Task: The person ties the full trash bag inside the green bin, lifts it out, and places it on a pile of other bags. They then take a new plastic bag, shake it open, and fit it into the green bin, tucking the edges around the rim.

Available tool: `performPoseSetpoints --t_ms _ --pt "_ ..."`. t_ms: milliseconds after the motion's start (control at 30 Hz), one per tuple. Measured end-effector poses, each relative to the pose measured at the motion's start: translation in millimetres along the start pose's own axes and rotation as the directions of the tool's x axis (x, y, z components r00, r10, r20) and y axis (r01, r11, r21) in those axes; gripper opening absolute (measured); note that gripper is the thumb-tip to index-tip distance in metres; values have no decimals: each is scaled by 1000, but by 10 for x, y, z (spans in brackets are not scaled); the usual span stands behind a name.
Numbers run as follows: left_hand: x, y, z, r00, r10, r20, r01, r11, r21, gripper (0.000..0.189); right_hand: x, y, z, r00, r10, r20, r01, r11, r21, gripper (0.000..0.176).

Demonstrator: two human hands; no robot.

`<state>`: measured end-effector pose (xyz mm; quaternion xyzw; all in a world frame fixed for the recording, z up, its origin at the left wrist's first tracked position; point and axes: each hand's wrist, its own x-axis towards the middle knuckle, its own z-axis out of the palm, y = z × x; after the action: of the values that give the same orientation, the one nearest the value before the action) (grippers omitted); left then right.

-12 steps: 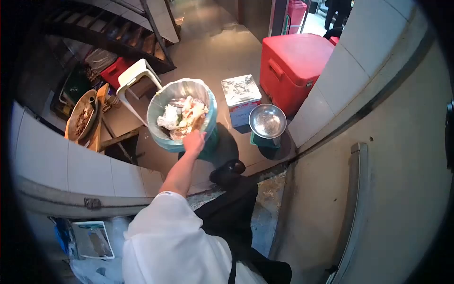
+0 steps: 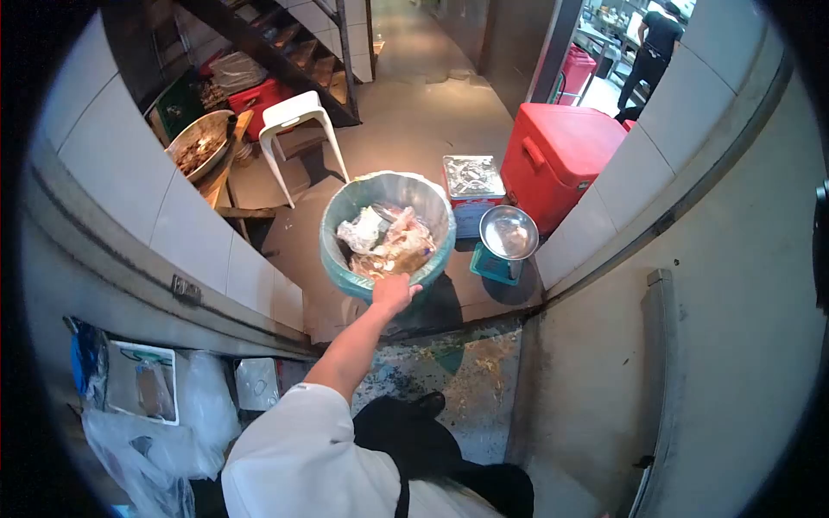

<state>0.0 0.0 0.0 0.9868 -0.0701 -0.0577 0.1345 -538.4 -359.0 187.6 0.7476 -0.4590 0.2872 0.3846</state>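
My left hand point(image 2: 395, 294) is closed over the near rim of a round green bin point(image 2: 338, 271), its thumb towards the right. A clear plastic liner covers the bin's inside and folds over the rim. Within lie crumpled plastic point(image 2: 363, 230) and pale pinkish lumps point(image 2: 404, 235) that look like wrapped scraps; I cannot make out what they are. The bin stands just beyond the doorway's threshold. My right hand is out of view.
Right of the bin stand a scale with a round metal pan point(image 2: 509, 232), a metal-topped tin point(image 2: 473, 177) and a red cooler box point(image 2: 553, 155). A white stool point(image 2: 292, 110) stands behind left. Shelved bags point(image 2: 211, 406) are at my left, a door point(image 2: 604, 371) at right. A person point(image 2: 654, 52) stands far off.
The bin now appears nearer to me and farther right in view, with my left hand still on its rim. My view has shifted, showing more of the threshold floor and the distant person.
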Motion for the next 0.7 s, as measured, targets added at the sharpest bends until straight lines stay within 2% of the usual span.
performPoseSetpoints --t_ms 67,133,167,200,233,267,300,333,367,400,433,467,500,533,600,667,700 --pt "-218 -71 -34 999 35 32 -35 999 -17 51 -279 -326 438 968 -101 228 0 913 407 53" --pt "-442 -220 13 995 56 79 -56 998 -4 53 -583 -757 683 876 -287 388 -103 675 731 51" --pt "-588 -254 -20 993 69 92 -68 998 -9 53 -644 -1055 668 728 -453 515 -203 575 792 52" --pt "-815 -266 -88 991 79 106 -78 997 -12 52 -704 -1366 560 549 -515 659 -499 430 752 51" --pt "-1052 -286 -114 988 87 127 -86 996 -16 52 -976 -1612 776 510 -635 581 -590 234 773 47" --pt "-1239 -309 -95 983 76 167 -76 997 -7 51 -1123 -1941 791 531 -690 491 -608 93 789 45" --pt "-1388 -332 -9 983 97 157 -94 995 -24 53 -1129 -2311 722 480 -758 442 -644 37 764 47" --pt "-1584 -348 119 981 115 155 -112 993 -29 54 -1178 -2670 703 436 -809 395 -609 58 791 47" --pt "-1760 -329 235 979 136 153 -130 990 -46 56 -1210 -2998 667 374 -826 422 -654 88 751 50" --pt "-1934 -313 355 979 155 132 -149 988 -50 54 -1163 -3273 554 295 -874 385 -762 28 647 55" --pt "-2159 -265 418 976 149 157 -145 989 -40 53 -1217 -3538 542 256 -880 401 -791 48 610 60" --pt "-2400 -198 443 972 141 187 -136 990 -40 52 -1476 -3894 809 216 -903 372 -829 31 559 61" --pt "-2601 -155 526 967 131 218 -124 991 -44 50 -1348 -3982 628 173 -911 374 -845 58 532 63" --pt "-2573 -28 1139 976 123 179 -134 990 51 47 -1537 -4270 929 181 -931 317 -879 -9 477 64" --pt "-3085 31 1539 966 119 230 -133 990 46 40 -1971 -4217 1209 210 -863 459 -756 154 636 65" --pt "-3446 110 2020 974 138 180 -137 990 -22 33 -2191 -3965 1303 301 -747 593 -567 360 741 60" --pt "-3595 149 2285 977 150 150 -144 988 -51 29 -2454 -3779 1581 282 -788 547 -640 270 719 57"
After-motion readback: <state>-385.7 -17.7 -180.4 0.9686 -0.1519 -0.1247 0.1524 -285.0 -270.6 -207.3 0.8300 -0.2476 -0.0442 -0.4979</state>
